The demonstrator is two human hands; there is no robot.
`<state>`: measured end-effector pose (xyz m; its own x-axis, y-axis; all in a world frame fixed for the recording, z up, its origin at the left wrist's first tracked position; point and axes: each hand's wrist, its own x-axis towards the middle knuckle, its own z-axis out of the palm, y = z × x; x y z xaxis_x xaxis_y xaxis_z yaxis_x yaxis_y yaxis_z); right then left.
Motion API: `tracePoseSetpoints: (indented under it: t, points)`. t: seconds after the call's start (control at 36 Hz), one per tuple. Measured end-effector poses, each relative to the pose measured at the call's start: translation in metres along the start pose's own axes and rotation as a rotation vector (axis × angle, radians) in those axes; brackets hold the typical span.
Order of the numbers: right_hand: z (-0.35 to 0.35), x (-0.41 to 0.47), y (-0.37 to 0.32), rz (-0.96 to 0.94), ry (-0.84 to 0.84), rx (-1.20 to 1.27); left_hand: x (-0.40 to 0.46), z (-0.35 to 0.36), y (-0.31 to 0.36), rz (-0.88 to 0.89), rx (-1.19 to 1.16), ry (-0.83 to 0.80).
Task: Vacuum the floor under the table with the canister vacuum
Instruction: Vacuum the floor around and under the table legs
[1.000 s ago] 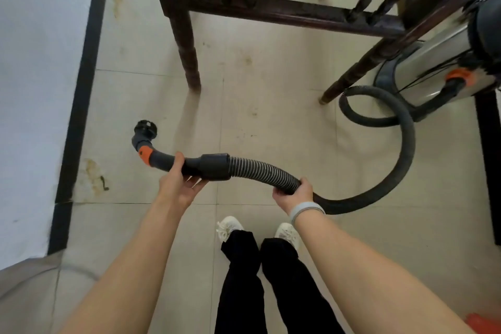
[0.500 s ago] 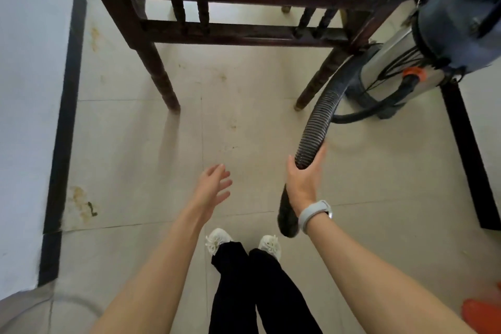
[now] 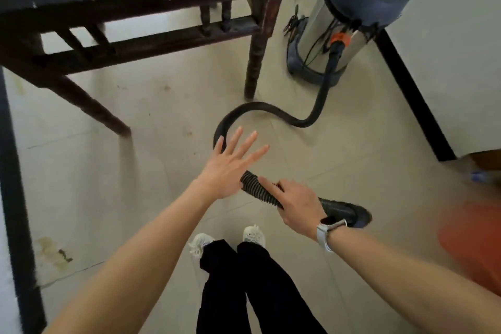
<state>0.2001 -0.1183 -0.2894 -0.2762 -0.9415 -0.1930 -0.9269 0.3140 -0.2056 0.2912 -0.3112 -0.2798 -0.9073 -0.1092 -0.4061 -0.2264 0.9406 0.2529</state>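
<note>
One hose [image 3: 260, 189], two hands

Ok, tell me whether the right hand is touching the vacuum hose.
Touching. The head view shows the right hand with its fingers curled over the ribbed hose, gripping it; the left hand is spread open.
</note>
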Motion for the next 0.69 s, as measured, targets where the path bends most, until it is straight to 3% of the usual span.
tracePoseSetpoints:
  t: [0.08,0.14,0.31,0.42,0.47,0.58,0.69]
  points:
    - [-0.004,-0.012,0.013,-0.107,-0.029,-0.059,0.010,0.008,0.008,0.071,0.060,-0.186]
    - [-0.007,-0.018,0.025,-0.106,-0.047,-0.036,0.009,0.015,0.010,0.102,-0.030,-0.258]
    - [-0.016,-0.021,0.051,-0.114,0.052,0.019,-0.003,0.025,0.029,0.028,-0.388,-0.075]
    - [-0.020,-0.011,0.063,0.089,0.117,0.153,-0.009,0.029,0.042,-0.094,-0.572,0.024]
    - [-0.023,-0.002,0.064,0.292,0.146,0.398,-0.014,0.030,0.045,-0.194,-0.657,0.059]
    - [-0.033,0.026,0.056,0.912,0.015,1.245,-0.024,0.036,0.049,-0.349,-0.773,0.168]
    - [-0.039,0.062,0.044,1.102,0.004,1.990,-0.043,0.042,0.053,-0.391,-0.839,0.228]
